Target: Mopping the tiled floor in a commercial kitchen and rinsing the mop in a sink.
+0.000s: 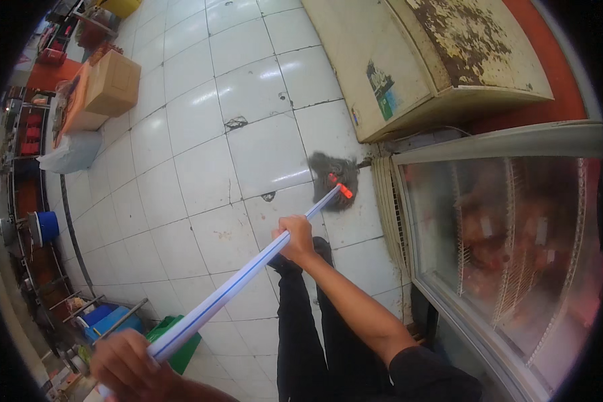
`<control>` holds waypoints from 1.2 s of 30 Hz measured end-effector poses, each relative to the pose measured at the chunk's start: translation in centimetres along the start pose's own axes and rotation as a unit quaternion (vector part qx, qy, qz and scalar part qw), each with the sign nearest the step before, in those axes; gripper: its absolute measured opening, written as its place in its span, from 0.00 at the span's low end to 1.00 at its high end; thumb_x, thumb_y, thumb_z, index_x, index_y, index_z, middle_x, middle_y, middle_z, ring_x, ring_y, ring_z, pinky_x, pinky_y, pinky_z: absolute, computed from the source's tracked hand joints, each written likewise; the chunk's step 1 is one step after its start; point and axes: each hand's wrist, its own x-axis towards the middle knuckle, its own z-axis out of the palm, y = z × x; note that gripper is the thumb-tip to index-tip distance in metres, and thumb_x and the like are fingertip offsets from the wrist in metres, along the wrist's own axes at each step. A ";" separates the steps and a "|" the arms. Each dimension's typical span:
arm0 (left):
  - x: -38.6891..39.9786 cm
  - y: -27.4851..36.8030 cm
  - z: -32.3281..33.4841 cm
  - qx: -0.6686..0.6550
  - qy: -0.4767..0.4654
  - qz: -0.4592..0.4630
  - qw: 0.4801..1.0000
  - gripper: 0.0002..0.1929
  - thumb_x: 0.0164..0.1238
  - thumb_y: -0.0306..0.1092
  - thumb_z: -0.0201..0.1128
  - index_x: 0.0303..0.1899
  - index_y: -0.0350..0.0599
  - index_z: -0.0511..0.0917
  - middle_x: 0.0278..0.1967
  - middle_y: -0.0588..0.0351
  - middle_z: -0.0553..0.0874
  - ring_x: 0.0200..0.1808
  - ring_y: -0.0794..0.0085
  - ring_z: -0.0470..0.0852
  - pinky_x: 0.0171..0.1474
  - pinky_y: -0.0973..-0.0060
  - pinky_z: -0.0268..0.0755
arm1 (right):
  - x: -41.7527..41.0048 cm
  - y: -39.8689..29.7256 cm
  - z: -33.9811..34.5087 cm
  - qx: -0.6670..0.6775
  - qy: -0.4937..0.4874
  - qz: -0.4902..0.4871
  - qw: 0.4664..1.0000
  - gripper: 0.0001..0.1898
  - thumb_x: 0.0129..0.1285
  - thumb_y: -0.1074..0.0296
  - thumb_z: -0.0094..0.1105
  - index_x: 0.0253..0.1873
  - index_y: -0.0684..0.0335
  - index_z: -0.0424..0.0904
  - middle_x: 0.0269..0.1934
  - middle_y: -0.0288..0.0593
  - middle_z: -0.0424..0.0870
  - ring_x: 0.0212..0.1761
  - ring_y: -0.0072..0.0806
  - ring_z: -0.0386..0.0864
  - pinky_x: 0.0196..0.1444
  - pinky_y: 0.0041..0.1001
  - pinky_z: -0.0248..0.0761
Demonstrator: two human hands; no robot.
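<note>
Both hands are wrapped around the white handle of a string mop, which has a blue stripe along it. My left hand grips near the upper end, at the lower left of the view. Farther down the shaft, my right hand is closed around it, with the arm stretched forward. The mop's dark grey head lies spread on the white tiled floor, ahead of my dark shoes. An orange-red clamp joins head and handle.
To the right stands a glass-door display fridge, its glass fogged. Beyond it is a worn cream cabinet with peeling paint. At left are a cardboard box, a white plastic bag, a blue container and a green bin.
</note>
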 end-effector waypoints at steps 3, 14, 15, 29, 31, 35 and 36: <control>-2.5 -0.4 0.6 -0.052 -0.115 -0.020 0.992 0.17 0.47 0.35 0.60 0.11 0.52 0.59 0.08 0.66 0.61 0.10 0.80 0.57 0.20 0.79 0.51 | 0.2 1.1 -0.4 -0.008 0.018 0.001 1.000 0.11 0.38 0.73 0.57 0.15 0.63 0.61 0.13 0.49 0.65 0.19 0.48 0.67 0.25 0.37 0.57; -3.2 -3.0 -1.6 0.009 -0.089 0.000 0.996 0.17 0.50 0.36 0.59 0.14 0.53 0.58 0.11 0.68 0.59 0.15 0.81 0.60 0.28 0.77 0.56 | 4.6 4.5 0.9 -0.015 -0.033 -0.047 0.998 0.10 0.41 0.70 0.60 0.16 0.60 0.68 0.17 0.51 0.72 0.27 0.50 0.73 0.31 0.41 0.64; -2.2 -2.1 -2.1 0.011 -0.089 0.003 0.996 0.17 0.50 0.36 0.59 0.14 0.53 0.58 0.11 0.68 0.59 0.15 0.81 0.60 0.28 0.77 0.56 | 3.2 3.0 1.3 -0.023 -0.056 -0.028 0.998 0.10 0.41 0.70 0.60 0.16 0.61 0.67 0.17 0.51 0.72 0.27 0.50 0.73 0.30 0.41 0.63; -7.7 -4.9 2.8 0.027 -0.164 0.028 0.986 0.13 0.49 0.32 0.59 0.14 0.48 0.63 0.12 0.63 0.63 0.14 0.78 0.60 0.19 0.78 0.46 | 5.8 6.1 -2.2 -0.014 -0.034 -0.098 0.994 0.12 0.39 0.72 0.60 0.16 0.61 0.63 0.16 0.47 0.70 0.24 0.48 0.70 0.30 0.41 0.61; -6.4 -3.1 2.6 0.029 -0.177 0.065 0.982 0.11 0.51 0.33 0.57 0.16 0.47 0.65 0.13 0.62 0.64 0.15 0.77 0.62 0.20 0.76 0.51 | 3.3 3.7 -2.5 0.007 -0.001 -0.037 0.999 0.12 0.40 0.72 0.60 0.16 0.60 0.63 0.17 0.47 0.71 0.24 0.48 0.71 0.32 0.41 0.62; -3.2 1.0 4.3 -0.034 -0.103 0.082 0.991 0.11 0.54 0.33 0.56 0.16 0.48 0.65 0.13 0.62 0.67 0.15 0.76 0.65 0.20 0.76 0.56 | -5.3 -0.3 -2.8 0.032 -0.048 0.043 0.997 0.10 0.42 0.70 0.60 0.16 0.59 0.67 0.15 0.48 0.69 0.22 0.51 0.71 0.30 0.41 0.63; -3.0 1.2 4.2 -0.035 -0.104 0.084 0.990 0.11 0.54 0.33 0.56 0.16 0.48 0.65 0.13 0.62 0.67 0.15 0.76 0.65 0.20 0.76 0.56 | -6.9 -0.7 -2.9 0.032 -0.042 0.055 0.997 0.12 0.40 0.72 0.59 0.16 0.61 0.62 0.15 0.48 0.66 0.19 0.46 0.68 0.25 0.36 0.59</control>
